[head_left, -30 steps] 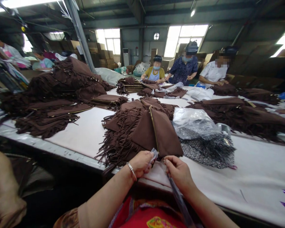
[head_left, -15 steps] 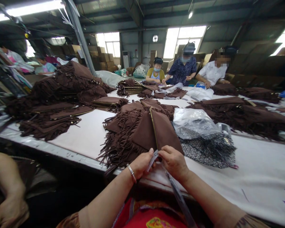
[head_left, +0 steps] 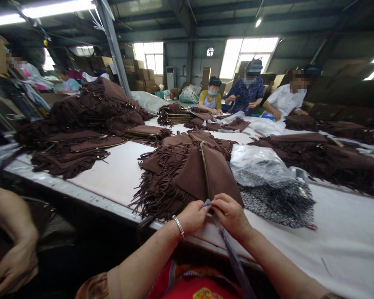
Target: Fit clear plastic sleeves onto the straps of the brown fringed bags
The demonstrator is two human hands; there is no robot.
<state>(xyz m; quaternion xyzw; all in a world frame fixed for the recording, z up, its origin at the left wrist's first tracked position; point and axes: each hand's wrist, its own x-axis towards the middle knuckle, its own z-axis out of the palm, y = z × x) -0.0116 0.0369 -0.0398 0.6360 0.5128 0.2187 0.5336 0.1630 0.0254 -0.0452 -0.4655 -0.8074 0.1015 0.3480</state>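
Note:
My left hand point(head_left: 193, 216), with a silver bangle at the wrist, pinches the end of a thin translucent plastic strip point(head_left: 232, 251). My right hand point(head_left: 230, 214) grips the same strip close beside it, and the rest hangs down past the table edge toward my lap. Just beyond my fingers lies a brown fringed bag point(head_left: 221, 170) with a brass zipper, on top of a pile of similar bags. Whether my fingers touch the bag's near corner I cannot tell.
A clear plastic bag point(head_left: 255, 162) lies on black-and-white speckled fabric point(head_left: 277, 203) to the right. Brown fringed bags point(head_left: 99, 99) are heaped at the left, with more point(head_left: 318, 153) at the right. Another person's arm point(head_left: 12, 232) is at lower left. Several people stand across the white table point(head_left: 345, 224).
My hands have drawn closer together on the plastic strip, and less of it shows at my left fingers. The view has shifted slightly left. The bags lie as before.

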